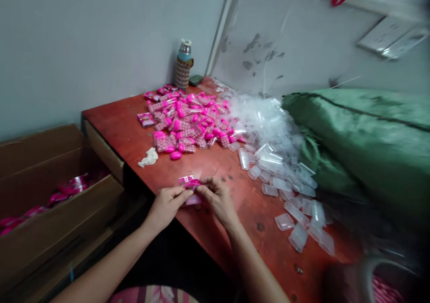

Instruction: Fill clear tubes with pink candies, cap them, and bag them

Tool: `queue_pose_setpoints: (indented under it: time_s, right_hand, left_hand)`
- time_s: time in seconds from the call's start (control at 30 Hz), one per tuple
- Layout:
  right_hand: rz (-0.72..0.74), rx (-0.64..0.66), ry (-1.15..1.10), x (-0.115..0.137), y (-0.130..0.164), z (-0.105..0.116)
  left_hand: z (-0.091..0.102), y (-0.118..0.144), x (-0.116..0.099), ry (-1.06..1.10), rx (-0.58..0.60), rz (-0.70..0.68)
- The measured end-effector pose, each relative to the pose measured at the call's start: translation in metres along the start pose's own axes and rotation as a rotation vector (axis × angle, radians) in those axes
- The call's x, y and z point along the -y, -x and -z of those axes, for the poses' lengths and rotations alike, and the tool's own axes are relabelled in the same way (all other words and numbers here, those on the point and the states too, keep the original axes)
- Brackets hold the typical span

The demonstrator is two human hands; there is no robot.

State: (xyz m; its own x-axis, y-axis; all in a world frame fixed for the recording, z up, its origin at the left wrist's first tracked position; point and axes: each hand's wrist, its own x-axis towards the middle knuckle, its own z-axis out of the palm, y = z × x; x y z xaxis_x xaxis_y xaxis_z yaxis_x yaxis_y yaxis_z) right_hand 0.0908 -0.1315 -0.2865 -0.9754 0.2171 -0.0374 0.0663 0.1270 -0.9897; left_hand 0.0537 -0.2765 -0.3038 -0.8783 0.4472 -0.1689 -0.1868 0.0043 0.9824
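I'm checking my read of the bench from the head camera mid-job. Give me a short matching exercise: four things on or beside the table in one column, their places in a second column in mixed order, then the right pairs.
Things:
1. pink packet
2. clear plastic cases
3. bottle
4. cardboard box

Places:
A. at the far edge of the red table, by the wall
B. between the left hand and right hand
C. beside the table, on the person's left
D. spilled along the table next to the green sack

Pairs: 1-B, 2-D, 3-A, 4-C

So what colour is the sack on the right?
Green, seen in the head view: the sack.
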Motion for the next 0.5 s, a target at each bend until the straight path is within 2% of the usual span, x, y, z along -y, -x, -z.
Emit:
queue_pose_setpoints:
  time_s: [0.07,0.17,0.27,0.33,0.43,0.5]
  right_hand:
    - [-0.017,0.032,-0.026,0.0,-0.006,-0.001]
    - [0.078,0.01,0.19,-0.001,-0.028,0.012]
    - [0.17,-0.116,0.668,0.006,-0.066,0.044]
    - [0.176,-0.214,1.067,0.012,-0.098,0.071]
    - [0.157,-0.296,1.299,0.021,-0.143,0.108]
    - [0.157,-0.274,1.385,0.023,-0.166,0.125]
  left_hand:
    - [0.006,-0.002,0.001,-0.015,-0.031,-0.011]
    - [0.012,-0.004,0.002,0.173,-0.079,0.099]
    - [0.016,-0.006,-0.001,0.366,-0.13,0.21]
    - [0.02,-0.007,-0.002,0.405,-0.164,0.238]
    - [0.027,-0.01,-0.001,0.303,-0.183,0.221]
    - [0.032,-0.014,0.0,0.088,-0.173,0.171]
